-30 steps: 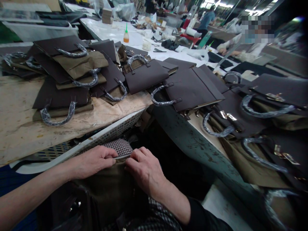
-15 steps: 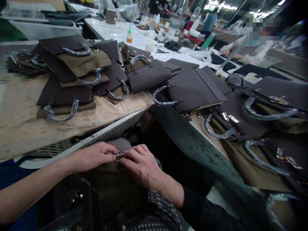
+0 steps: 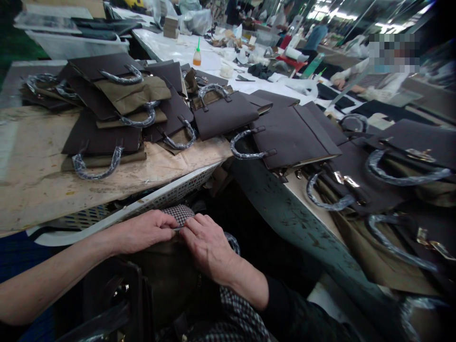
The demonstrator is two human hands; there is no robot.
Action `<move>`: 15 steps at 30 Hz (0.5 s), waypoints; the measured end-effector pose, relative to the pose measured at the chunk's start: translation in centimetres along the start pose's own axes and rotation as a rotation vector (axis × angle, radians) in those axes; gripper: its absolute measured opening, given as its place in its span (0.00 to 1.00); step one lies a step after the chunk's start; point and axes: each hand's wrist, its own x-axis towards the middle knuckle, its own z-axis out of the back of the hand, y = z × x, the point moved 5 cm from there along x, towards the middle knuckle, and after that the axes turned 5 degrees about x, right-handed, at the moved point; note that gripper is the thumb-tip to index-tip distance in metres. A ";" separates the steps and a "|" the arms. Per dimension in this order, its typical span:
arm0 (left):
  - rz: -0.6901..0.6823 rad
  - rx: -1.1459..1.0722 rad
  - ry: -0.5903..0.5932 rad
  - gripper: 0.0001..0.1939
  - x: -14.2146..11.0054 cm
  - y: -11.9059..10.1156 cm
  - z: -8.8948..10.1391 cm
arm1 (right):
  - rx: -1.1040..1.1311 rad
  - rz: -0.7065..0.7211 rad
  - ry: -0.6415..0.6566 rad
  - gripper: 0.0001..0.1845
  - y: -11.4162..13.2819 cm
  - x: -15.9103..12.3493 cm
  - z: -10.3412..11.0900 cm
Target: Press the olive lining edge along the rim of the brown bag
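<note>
My left hand (image 3: 142, 231) and my right hand (image 3: 206, 247) meet low in the view, fingers curled and pinched on the top edge of an olive-brown bag piece (image 3: 167, 280) lying on my lap. A checked cloth (image 3: 180, 213) shows just beyond the fingertips. A plastic-wrapped handle (image 3: 233, 243) peeks out to the right of my right hand. A dark bag part with a metal fitting (image 3: 117, 297) lies under my left forearm.
Stacks of dark brown handbags with wrapped handles (image 3: 117, 99) cover the paper-covered table (image 3: 32, 166), and more bags (image 3: 295, 135) spread right. A white perforated basket (image 3: 171, 192) sits under the table edge. A glue bottle (image 3: 196, 57) stands far back; another person (image 3: 377, 78) works at the upper right.
My hands have crept closer together along the bag's edge, the right hand sliding slightly left. The view shifted a little to the left and down.
</note>
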 end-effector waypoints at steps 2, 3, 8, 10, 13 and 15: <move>0.002 -0.002 0.001 0.11 0.0 0.1 0.0 | -0.007 0.034 0.014 0.04 0.1 0.0 0.1; 0.004 0.001 -0.001 0.11 0.0 0.1 0.0 | -0.005 0.051 0.009 0.05 0.1 0.0 0.1; 0.020 0.024 -0.018 0.12 0.2 0.1 0.0 | -0.051 0.123 -0.064 0.09 0.3 -0.8 -0.4; 0.035 0.020 -0.015 0.13 0.3 0.2 -0.1 | -0.070 0.145 -0.075 0.09 0.4 -1.0 -0.8; 0.056 0.014 -0.020 0.13 0.3 0.3 -0.1 | -0.067 0.126 -0.084 0.09 0.2 -1.1 -0.8; 0.060 0.008 -0.024 0.12 0.1 0.3 -0.1 | -0.004 0.120 -0.079 0.09 -0.2 -1.3 -0.3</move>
